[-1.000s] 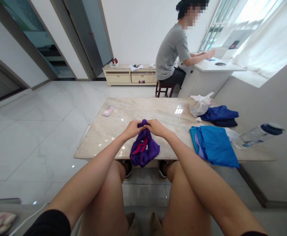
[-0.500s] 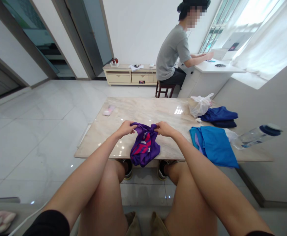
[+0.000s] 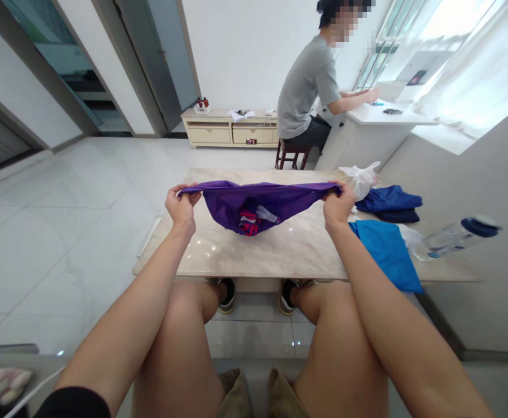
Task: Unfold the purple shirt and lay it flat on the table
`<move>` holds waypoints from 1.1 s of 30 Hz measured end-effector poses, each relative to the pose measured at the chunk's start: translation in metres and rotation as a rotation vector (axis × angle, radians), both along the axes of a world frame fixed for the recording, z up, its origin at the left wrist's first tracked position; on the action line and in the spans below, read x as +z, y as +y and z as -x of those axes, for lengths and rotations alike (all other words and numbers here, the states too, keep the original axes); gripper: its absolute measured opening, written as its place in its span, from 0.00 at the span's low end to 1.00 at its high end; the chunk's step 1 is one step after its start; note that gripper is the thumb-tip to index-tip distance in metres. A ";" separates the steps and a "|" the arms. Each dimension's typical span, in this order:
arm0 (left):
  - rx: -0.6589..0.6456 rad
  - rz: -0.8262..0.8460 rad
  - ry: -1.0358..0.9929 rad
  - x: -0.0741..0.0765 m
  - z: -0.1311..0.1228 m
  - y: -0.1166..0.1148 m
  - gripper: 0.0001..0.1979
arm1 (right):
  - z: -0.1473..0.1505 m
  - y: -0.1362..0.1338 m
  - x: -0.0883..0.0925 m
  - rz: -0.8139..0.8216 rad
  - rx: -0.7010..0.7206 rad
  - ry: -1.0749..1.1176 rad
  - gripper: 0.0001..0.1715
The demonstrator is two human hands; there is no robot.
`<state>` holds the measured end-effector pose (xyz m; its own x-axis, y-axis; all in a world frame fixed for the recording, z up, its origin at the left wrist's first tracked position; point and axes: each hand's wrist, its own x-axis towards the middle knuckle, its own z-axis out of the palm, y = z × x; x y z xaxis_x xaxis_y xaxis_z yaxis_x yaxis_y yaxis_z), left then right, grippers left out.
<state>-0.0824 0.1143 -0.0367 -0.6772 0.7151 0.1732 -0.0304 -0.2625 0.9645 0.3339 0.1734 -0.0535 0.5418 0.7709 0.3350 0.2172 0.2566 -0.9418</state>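
A purple garment (image 3: 254,203) with red and white marks is stretched wide in the air above the marble table (image 3: 280,252). My left hand (image 3: 182,208) pinches its left end and my right hand (image 3: 337,204) pinches its right end, both closed on the cloth. The garment's middle sags towards the tabletop.
A folded light blue garment (image 3: 386,252) lies on the table right of my right arm. Behind it are a dark blue garment (image 3: 388,200) and a white plastic bag (image 3: 360,177). A water bottle (image 3: 454,241) lies at the right. A person in a grey shirt (image 3: 308,93) sits at a white desk beyond.
My hands have lifted the purple garment off the table edge and pulled apart, spreading it from a bunched lump into a wide strip.
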 end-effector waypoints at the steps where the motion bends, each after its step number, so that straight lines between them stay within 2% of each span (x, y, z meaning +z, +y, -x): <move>1: -0.001 0.006 0.020 -0.001 -0.001 -0.001 0.07 | -0.001 0.000 -0.002 0.006 -0.009 -0.037 0.20; 4: 0.030 0.015 0.076 -0.002 -0.003 -0.002 0.06 | 0.000 -0.004 -0.004 -0.011 -0.048 -0.149 0.20; 7: 0.051 0.051 0.085 -0.002 -0.002 -0.002 0.06 | -0.001 -0.009 0.001 0.000 -0.083 -0.245 0.18; 9: -0.024 0.138 0.096 -0.003 -0.001 -0.005 0.07 | -0.002 -0.014 0.006 0.141 -0.074 -0.269 0.18; 11: -0.159 0.304 0.146 -0.003 -0.001 -0.012 0.06 | -0.005 -0.022 0.011 0.382 0.029 -0.291 0.18; 13: -0.378 0.548 0.252 -0.003 -0.001 -0.023 0.07 | -0.007 -0.033 0.015 0.652 0.241 -0.387 0.16; 14: -0.544 0.683 0.315 -0.001 -0.002 -0.030 0.09 | -0.007 -0.040 0.016 0.786 0.389 -0.466 0.14; 16: -0.963 0.897 0.401 0.003 -0.002 -0.044 0.13 | -0.008 -0.054 0.020 1.032 0.737 -0.604 0.10; 17: -1.160 0.947 0.403 0.005 -0.002 -0.049 0.15 | -0.008 -0.060 0.022 1.132 0.921 -0.627 0.11; 18: -1.301 0.953 0.375 0.007 -0.003 -0.053 0.17 | -0.009 -0.065 0.023 1.199 1.080 -0.612 0.13; 19: -1.366 0.921 0.330 0.009 -0.003 -0.056 0.19 | -0.009 -0.069 0.025 1.228 1.186 -0.570 0.15; 20: -1.348 0.873 0.278 0.009 -0.003 -0.056 0.19 | -0.009 -0.070 0.026 1.214 1.220 -0.517 0.17; 21: -1.263 0.829 0.229 0.008 -0.003 -0.054 0.19 | -0.009 -0.070 0.026 1.169 1.172 -0.464 0.17; 22: -1.124 0.792 0.180 0.007 -0.003 -0.051 0.18 | -0.008 -0.068 0.026 1.104 1.053 -0.415 0.17; 24: -0.813 0.749 0.104 0.005 -0.004 -0.040 0.15 | -0.004 -0.059 0.026 0.928 0.729 -0.303 0.16; 26: -0.563 0.664 0.029 0.010 -0.006 -0.026 0.12 | 0.001 -0.048 0.029 0.688 0.435 -0.184 0.17; 28: -0.358 0.362 -0.065 0.024 -0.007 -0.012 0.07 | 0.007 -0.039 0.036 0.323 0.216 -0.121 0.19; 31: -0.097 -0.312 -0.144 0.051 -0.006 0.005 0.04 | 0.013 -0.031 0.051 -0.300 -0.066 -0.198 0.25; 32: -0.054 -0.452 -0.138 0.057 -0.006 0.007 0.05 | 0.013 -0.030 0.054 -0.415 -0.129 -0.257 0.27; 33: -0.037 -0.522 -0.127 0.059 -0.007 0.009 0.06 | 0.013 -0.029 0.055 -0.460 -0.169 -0.320 0.29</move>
